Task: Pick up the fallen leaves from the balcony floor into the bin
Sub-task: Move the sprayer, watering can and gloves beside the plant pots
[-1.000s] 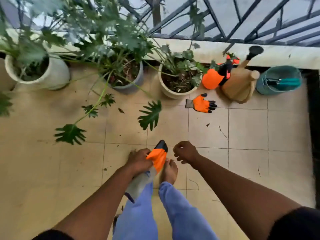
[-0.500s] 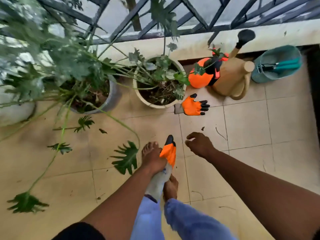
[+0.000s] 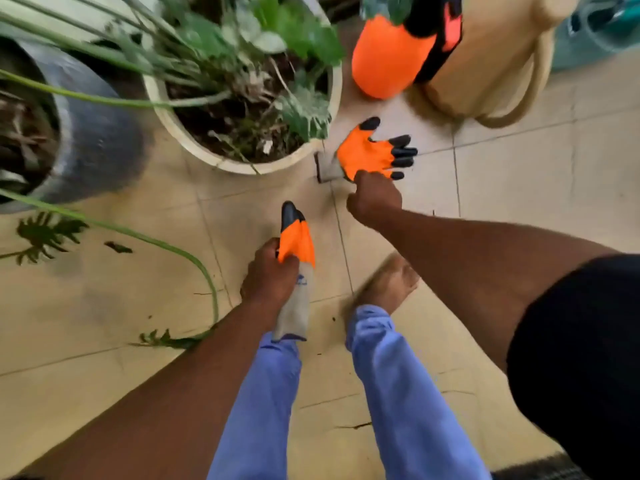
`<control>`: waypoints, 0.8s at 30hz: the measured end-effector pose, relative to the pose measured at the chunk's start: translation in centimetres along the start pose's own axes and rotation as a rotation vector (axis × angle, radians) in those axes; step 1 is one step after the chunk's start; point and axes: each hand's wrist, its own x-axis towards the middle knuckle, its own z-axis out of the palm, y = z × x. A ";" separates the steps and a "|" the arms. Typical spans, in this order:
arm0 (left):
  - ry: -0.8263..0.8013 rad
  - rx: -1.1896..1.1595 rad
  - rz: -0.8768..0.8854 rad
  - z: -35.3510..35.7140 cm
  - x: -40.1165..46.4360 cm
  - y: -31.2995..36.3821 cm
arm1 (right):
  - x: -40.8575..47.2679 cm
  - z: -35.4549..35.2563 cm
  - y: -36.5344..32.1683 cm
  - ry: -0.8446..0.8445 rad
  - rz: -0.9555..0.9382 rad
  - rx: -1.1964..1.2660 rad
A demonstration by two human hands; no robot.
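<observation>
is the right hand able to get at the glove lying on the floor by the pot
Probably yes: the right hand is already at the near edge of the glove on the floor, with only bare tile around it; the cream pot sits clear to one side.

We count two orange gloves: one glove [image 3: 297,268] in the left hand [image 3: 268,273], one glove on the floor [image 3: 375,152] under the right hand [image 3: 374,199]. That makes two hands. We see two plant pots, a cream pot [image 3: 239,161] and a grey pot [image 3: 93,133]. There is one orange sprayer bottle [image 3: 388,57], one tan watering can [image 3: 491,64] and one teal bucket [image 3: 595,32] at the top right corner. We make out one small fallen leaf [image 3: 118,247] on the floor tiles [image 3: 519,185].
</observation>
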 end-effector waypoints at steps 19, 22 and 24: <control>0.020 -0.345 -0.122 3.0 -0.5 1.0 | 1.7 -1.7 2.5 0.074 -0.171 0.022; -0.072 -0.457 -0.137 2.2 -3.0 4.0 | -1.0 -5.7 3.4 0.145 -0.179 0.201; -0.101 -0.518 -0.137 1.9 -4.5 5.4 | -3.4 -8.3 4.4 0.183 -0.160 0.357</control>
